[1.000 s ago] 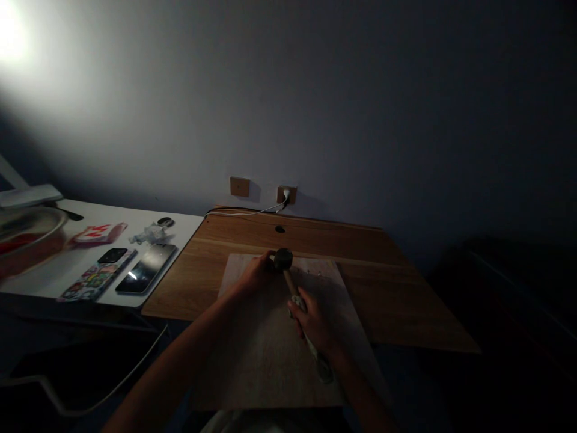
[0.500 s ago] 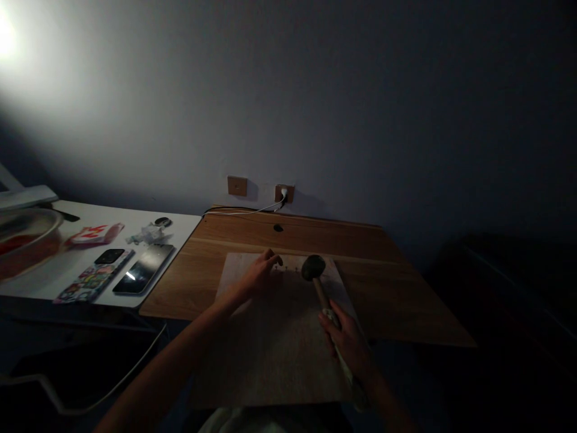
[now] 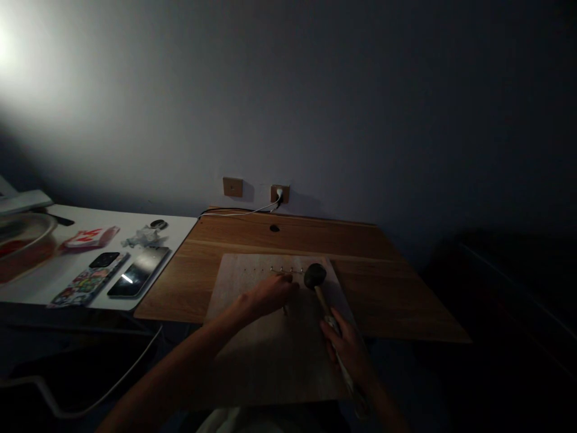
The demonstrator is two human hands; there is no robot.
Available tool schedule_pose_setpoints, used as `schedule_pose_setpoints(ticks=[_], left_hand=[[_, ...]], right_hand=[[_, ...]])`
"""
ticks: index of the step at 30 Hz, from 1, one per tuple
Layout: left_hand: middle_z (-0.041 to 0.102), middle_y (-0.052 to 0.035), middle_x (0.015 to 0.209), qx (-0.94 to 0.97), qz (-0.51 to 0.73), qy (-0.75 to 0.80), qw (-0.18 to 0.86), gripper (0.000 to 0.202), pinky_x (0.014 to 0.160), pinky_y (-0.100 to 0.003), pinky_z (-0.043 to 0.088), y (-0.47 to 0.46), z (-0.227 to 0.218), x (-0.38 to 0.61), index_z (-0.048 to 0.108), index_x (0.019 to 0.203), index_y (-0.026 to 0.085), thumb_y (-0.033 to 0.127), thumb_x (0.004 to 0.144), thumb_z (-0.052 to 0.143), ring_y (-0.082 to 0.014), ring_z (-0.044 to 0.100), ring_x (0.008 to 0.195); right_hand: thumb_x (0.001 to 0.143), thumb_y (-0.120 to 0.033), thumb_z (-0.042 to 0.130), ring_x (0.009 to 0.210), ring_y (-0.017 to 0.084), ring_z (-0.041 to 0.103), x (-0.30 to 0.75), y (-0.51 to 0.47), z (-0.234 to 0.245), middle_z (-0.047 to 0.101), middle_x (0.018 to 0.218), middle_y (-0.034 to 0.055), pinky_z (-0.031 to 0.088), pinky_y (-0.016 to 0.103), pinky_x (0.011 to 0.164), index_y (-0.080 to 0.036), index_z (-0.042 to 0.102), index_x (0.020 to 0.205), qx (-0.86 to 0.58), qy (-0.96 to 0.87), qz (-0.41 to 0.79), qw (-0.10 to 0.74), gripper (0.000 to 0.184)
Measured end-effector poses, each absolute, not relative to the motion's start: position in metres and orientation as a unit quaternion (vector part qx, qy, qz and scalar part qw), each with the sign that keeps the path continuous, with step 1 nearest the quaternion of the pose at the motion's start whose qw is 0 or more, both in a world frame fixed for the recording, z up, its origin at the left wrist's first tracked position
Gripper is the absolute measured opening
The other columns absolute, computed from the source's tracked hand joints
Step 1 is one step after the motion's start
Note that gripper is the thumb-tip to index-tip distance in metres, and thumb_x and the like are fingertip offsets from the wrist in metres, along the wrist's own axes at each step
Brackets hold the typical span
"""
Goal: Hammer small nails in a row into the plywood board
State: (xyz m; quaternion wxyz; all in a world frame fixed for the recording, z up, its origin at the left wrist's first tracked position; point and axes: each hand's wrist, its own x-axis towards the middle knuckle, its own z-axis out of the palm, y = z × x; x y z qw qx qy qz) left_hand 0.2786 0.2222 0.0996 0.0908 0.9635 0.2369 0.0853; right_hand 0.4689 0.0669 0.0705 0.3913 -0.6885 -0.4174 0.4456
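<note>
My right hand [image 3: 349,344] is wrapped round the handle of a rubber mallet [image 3: 315,276] with a dark round head. The mallet's head is over the right part of a pale wooden board [image 3: 261,361], near its far edge. Several small nails [image 3: 282,269] stand in a row along that far edge, with small dark marks [image 3: 254,270] continuing the row leftward. My left hand [image 3: 276,292] is over the board, just on the near side of the nails, knuckles up and fingers curled. Whatever its fingers hold, if anything, is hidden.
The board lies on a brown wooden table [image 3: 387,288] against the wall. On the white table [image 3: 180,224] to the left are a phone [image 3: 139,272], a patterned phone case [image 3: 88,281], a red-and-white packet [image 3: 92,237], crumpled plastic [image 3: 143,236] and a clear bowl [image 3: 38,240]. A cable is plugged into a socket [image 3: 280,193].
My left hand has moved right and a little nearer to me, and its fingers have curled down. The left end of the row is now uncovered. My right hand and mallet have barely moved.
</note>
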Motion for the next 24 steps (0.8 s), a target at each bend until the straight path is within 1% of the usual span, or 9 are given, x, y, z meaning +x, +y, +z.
schedule_pose_setpoints(ticks=[3,5,7,9,11,15,20,24], left_hand=[[0.069,-0.0063,0.098,0.921,0.189,0.284,0.185,0.021,0.071,-0.023,0.050,0.243,0.097,0.258,0.069,0.092,0.017,0.004,0.078,0.061,-0.0147,0.066,0.080],[0.069,-0.0034,0.091,0.876,0.257,0.335,0.232,0.023,0.068,-0.020,0.048,0.258,0.092,0.241,0.069,0.090,0.017,0.003,0.076,0.059,-0.0119,0.064,0.075],[0.070,-0.0009,0.081,0.839,0.291,0.387,0.246,0.023,0.066,-0.020,0.047,0.271,0.084,0.227,0.069,0.086,0.017,0.003,0.075,0.055,-0.0115,0.063,0.071],[0.072,0.0002,0.079,0.816,0.304,0.420,0.255,0.022,0.067,-0.020,0.047,0.277,0.077,0.219,0.070,0.084,0.018,0.005,0.077,0.054,-0.0124,0.065,0.072],[0.075,0.0002,0.082,0.806,0.312,0.427,0.267,0.020,0.070,-0.020,0.049,0.278,0.070,0.215,0.071,0.087,0.020,0.010,0.079,0.055,-0.0135,0.068,0.076],[0.077,-0.0017,0.088,0.800,0.326,0.422,0.273,0.020,0.073,-0.022,0.051,0.275,0.063,0.215,0.073,0.090,0.020,0.014,0.081,0.057,-0.0155,0.071,0.080],[0.077,-0.0021,0.087,0.808,0.322,0.415,0.267,0.023,0.071,-0.022,0.050,0.276,0.059,0.213,0.074,0.090,0.020,0.011,0.078,0.056,-0.0156,0.071,0.078],[0.076,-0.0022,0.085,0.822,0.312,0.411,0.240,0.024,0.071,-0.022,0.050,0.275,0.059,0.214,0.074,0.089,0.020,0.009,0.080,0.055,-0.0151,0.070,0.077]], right_hand=[[0.083,-0.064,0.059,0.040,0.011,0.042,0.471,0.067,0.068,0.046,0.051,-0.0090,0.035,0.020,0.038,-0.018,0.054,0.128,-0.691,-0.412,0.442,0.397,0.064],[0.083,-0.064,0.060,0.042,0.011,0.044,0.471,0.067,0.068,0.047,0.053,-0.0084,0.038,0.021,0.040,-0.019,0.056,0.126,-0.688,-0.419,0.435,0.403,0.062],[0.083,-0.065,0.059,0.044,0.012,0.047,0.471,0.067,0.069,0.049,0.055,-0.0074,0.040,0.022,0.043,-0.019,0.058,0.125,-0.684,-0.432,0.426,0.404,0.062],[0.083,-0.065,0.058,0.049,0.014,0.052,0.470,0.068,0.072,0.053,0.058,-0.0052,0.044,0.023,0.047,-0.019,0.060,0.123,-0.680,-0.446,0.414,0.407,0.061],[0.083,-0.066,0.059,0.054,0.015,0.055,0.470,0.068,0.075,0.056,0.062,-0.0032,0.047,0.024,0.052,-0.020,0.062,0.121,-0.679,-0.452,0.405,0.412,0.060],[0.083,-0.067,0.057,0.050,0.015,0.052,0.470,0.069,0.075,0.052,0.057,-0.0045,0.045,0.024,0.048,-0.020,0.062,0.121,-0.675,-0.455,0.417,0.405,0.061],[0.084,-0.064,0.058,0.046,0.014,0.049,0.471,0.069,0.071,0.050,0.056,-0.0058,0.044,0.023,0.047,-0.021,0.062,0.121,-0.675,-0.454,0.414,0.409,0.056],[0.086,-0.063,0.057,0.042,0.013,0.047,0.471,0.067,0.073,0.049,0.053,-0.0071,0.042,0.023,0.043,-0.021,0.061,0.123,-0.672,-0.448,0.428,0.405,0.056]])
